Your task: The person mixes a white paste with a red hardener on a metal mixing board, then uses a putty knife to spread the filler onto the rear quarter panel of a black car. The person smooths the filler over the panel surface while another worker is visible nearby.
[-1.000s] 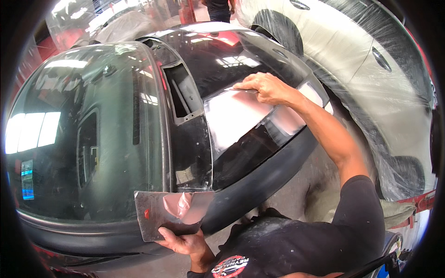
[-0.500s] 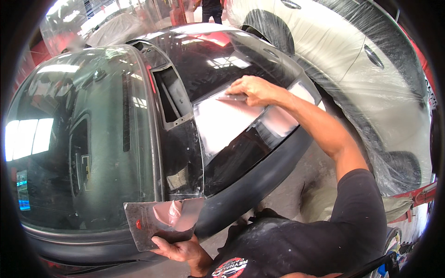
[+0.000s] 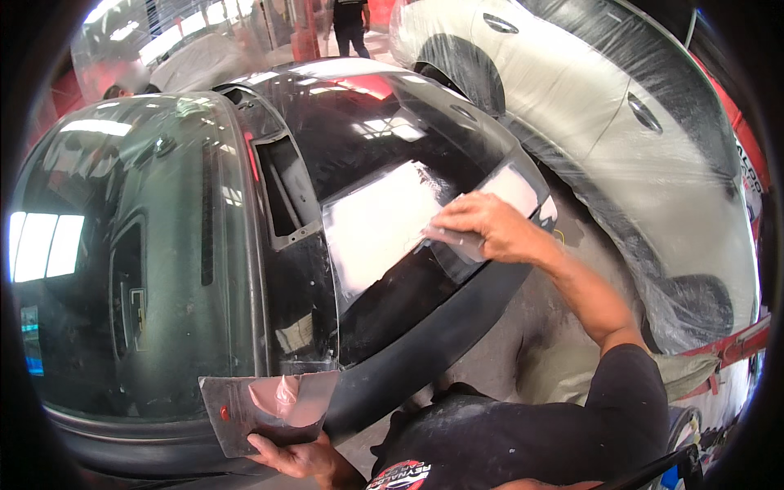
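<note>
My right hand [image 3: 502, 229] pinches a thin flat spreader [image 3: 460, 238], at the right edge of a pale pink patch of body filler [image 3: 380, 224] on the black car panel [image 3: 392, 309]. The hand partly hides the spreader; whether its edge touches the panel I cannot tell. A smaller pale patch [image 3: 514, 189] lies farther right on the same panel. Low in the view, my left hand [image 3: 298, 457] grips a flat mixing board [image 3: 233, 429] from its near edge. On the board sit a smear of pink filler [image 3: 286, 394] and a small red dab [image 3: 224, 413].
The car's dark glass [image 3: 188, 327] fills the left side, beside a rectangular opening [image 3: 282, 196] in the bodywork. A light car under plastic sheeting [image 3: 572, 122] stands at the right. One person [image 3: 349, 24] is at the far back; another is partly visible at the far left.
My right hand and spreader have moved right and nearer me, from the patch's far edge to its right side. My left hand still holds the board. The whole view has shifted slightly.
</note>
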Demonstrator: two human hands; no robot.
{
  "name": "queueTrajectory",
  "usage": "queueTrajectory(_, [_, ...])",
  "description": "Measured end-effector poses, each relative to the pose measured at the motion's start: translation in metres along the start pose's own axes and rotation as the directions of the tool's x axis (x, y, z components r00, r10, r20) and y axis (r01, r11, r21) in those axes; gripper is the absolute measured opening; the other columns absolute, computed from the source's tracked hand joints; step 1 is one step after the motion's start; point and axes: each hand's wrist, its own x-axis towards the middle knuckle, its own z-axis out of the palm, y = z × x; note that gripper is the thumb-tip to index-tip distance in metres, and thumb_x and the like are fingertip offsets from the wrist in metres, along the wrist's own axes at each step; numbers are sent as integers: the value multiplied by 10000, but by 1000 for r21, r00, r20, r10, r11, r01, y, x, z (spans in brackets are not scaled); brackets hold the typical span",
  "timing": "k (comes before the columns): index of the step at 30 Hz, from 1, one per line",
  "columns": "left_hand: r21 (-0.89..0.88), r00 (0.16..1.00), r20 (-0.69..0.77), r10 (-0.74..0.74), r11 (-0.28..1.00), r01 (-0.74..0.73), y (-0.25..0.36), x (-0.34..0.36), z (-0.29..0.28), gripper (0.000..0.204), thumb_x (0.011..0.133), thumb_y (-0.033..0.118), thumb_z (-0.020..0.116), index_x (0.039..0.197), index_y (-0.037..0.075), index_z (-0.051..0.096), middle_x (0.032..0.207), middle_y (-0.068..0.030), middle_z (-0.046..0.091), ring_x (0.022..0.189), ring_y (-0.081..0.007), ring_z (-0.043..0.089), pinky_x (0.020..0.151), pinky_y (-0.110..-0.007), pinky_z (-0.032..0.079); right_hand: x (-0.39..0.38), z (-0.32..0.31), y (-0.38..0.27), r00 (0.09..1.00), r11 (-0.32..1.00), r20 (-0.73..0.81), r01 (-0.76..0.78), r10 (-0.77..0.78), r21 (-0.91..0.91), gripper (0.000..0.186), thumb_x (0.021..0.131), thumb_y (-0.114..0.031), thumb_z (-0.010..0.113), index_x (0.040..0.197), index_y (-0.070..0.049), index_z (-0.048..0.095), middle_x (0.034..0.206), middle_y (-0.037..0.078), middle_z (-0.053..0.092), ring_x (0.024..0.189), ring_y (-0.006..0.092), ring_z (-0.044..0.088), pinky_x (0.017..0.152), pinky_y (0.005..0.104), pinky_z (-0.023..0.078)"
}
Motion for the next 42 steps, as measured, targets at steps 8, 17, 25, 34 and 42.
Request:
queueTrajectory(8, [-6, 998, 21, 64, 998, -64, -7, 6, -13, 533, 1015, 237, 500, 1435, -70, 387, 1502, -221, 379, 1395, -330, 380, 1196, -473, 293, 110, -4, 85, 982, 998, 185, -48, 41, 34, 559, 714, 49, 534, 1251, -44, 662, 1137, 230, 687, 1069, 385, 648, 915, 429, 505])
queueTrajectory(17, [23, 995, -46, 94, 995, -93, -6, 4, -11, 539, 1018, 233, 494, 1422, -105, 380, 1495, -238, 378, 1393, -329, 378, 1198, -467, 291, 143, -5, 79, 942, 997, 326, -81, 75, 6, 580, 686, 9, 506, 1222, -92, 706, 1062, 231, 713, 954, 393, 683, 873, 432, 519])
queueTrajectory(25, [-2, 999, 22, 46, 999, -46, -7, 12, -20, 538, 1021, 240, 488, 1425, -100, 382, 1499, -225, 382, 1394, -327, 376, 1196, -460, 288, 96, 2, 80, 950, 990, 297, -127, 101, 68, 588, 685, 16, 523, 1238, -98, 691, 1083, 219, 712, 964, 394, 681, 856, 438, 527])
queueTrajectory(34, [-67, 992, 127, -3, 998, 12, -4, 17, -18, 531, 1029, 257, 482, 1426, -82, 384, 1487, -215, 397, 1380, -319, 396, 1189, -460, 300, 1, -12, 20, 972, 979, 175, -177, 158, 100, 624, 641, 80, 543, 1225, -82, 691, 1142, 187, 697, 1000, 391, 656, 836, 423, 527])
queueTrajectory(42, [49, 999, 40, 17, 999, -19, 2, -3, -3, 522, 1030, 249, 473, 1446, -52, 379, 1499, -201, 390, 1386, -316, 396, 1181, -463, 314, 46, -41, 21, 985, 990, -118, -118, 126, 72, 565, 803, 87, 563, 1334, -100, 610, 1228, 165, 660, 1085, 374, 638, 920, 411, 524])
